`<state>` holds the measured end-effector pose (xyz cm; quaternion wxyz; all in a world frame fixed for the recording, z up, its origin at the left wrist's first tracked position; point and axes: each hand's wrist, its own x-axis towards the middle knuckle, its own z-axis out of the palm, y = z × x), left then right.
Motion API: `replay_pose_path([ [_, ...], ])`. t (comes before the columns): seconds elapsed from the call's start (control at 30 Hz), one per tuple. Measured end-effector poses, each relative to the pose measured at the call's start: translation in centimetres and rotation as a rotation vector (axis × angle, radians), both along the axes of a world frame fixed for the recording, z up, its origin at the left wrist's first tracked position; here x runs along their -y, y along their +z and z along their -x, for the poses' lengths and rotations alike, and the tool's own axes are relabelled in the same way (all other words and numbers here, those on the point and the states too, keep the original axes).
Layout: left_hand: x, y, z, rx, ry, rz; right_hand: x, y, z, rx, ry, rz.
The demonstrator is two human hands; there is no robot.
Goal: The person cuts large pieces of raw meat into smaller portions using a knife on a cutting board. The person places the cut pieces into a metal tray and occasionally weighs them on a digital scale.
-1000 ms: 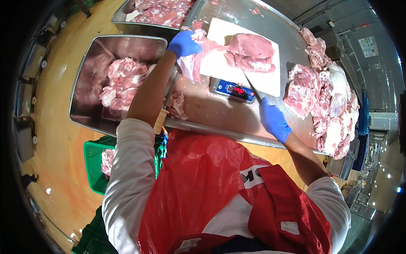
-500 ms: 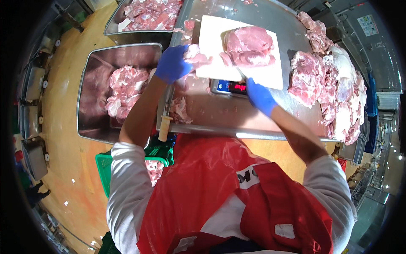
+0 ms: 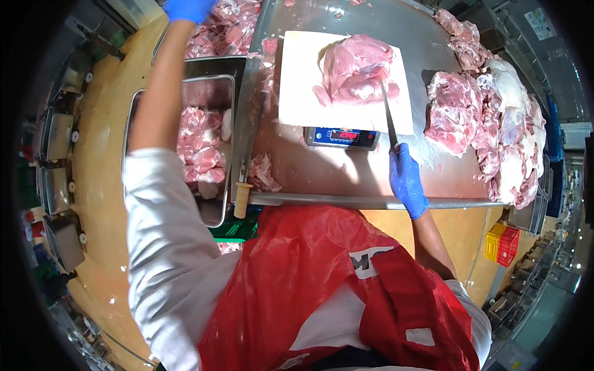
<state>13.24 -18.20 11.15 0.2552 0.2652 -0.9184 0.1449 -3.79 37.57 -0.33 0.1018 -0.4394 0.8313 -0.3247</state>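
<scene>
My left hand point(image 3: 189, 8), in a blue glove, is at the top-left edge above a steel bin of meat pieces point(image 3: 223, 34); its fingers are blurred and mostly hidden. My right hand point(image 3: 404, 176) grips a long knife point(image 3: 387, 111) by its handle, the blade reaching up to a large pink meat piece point(image 3: 357, 65). That piece rests on a white cutting board point(image 3: 300, 80), which sits over a blue digital scale point(image 3: 342, 139) with a lit red display. A wooden-handled tool point(image 3: 242, 198) lies at the left rim of the steel table point(image 3: 322, 176).
A pile of raw meat point(image 3: 507, 133) covers the table's right side. A second steel bin point(image 3: 228, 86) of meat stands to the left, with a green crate point(image 3: 232, 232) below. Meat scraps point(image 3: 263, 173) lie near the left rim. Stacked yellow and red crates point(image 3: 501, 244) stand at lower right.
My left hand has moved up and left from the board to the upper bin, and the floppy meat it held has left the board's left side. My right hand has shifted slightly, still with the knife.
</scene>
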Motion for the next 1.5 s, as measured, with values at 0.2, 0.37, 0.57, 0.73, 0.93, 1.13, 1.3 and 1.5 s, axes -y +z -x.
replay_pose_path([
  [0.2,-26.6,-14.7,5.6,-0.35,-0.431,-0.727,5.5,-0.3,1.2,-0.195,0.025,-0.074],
  [0.37,-30.0,-17.1,6.5,-0.274,-0.197,-0.604,12.7,1.6,2.4,-0.285,0.115,-0.115],
  [0.57,-29.4,-18.9,6.2,-0.51,-0.268,-0.673,9.7,-0.8,3.2,-0.375,0.184,-0.504],
  [0.73,-29.4,-18.3,5.3,-0.743,-0.3,-0.71,5.6,0.6,3.3,-0.304,0.237,-0.607],
  [0.93,-29.0,-17.2,5.3,-0.79,-0.35,-0.741,14.2,-0.9,2.0,-0.235,0.159,-0.442],
  [1.13,-28.8,-18.0,4.2,-0.765,-0.26,-0.739,2.3,0.8,4.8,-0.189,0.364,-0.673],
  [1.3,-31.8,-16.4,5.5,-0.668,-0.413,-0.71,-4.2,5.9,7.2,-0.31,0.223,-0.745],
  [1.5,-32.8,-17.9,8.7,-0.292,-0.186,-0.706,4.2,2.4,6.9,-0.306,0.164,-0.185],
])
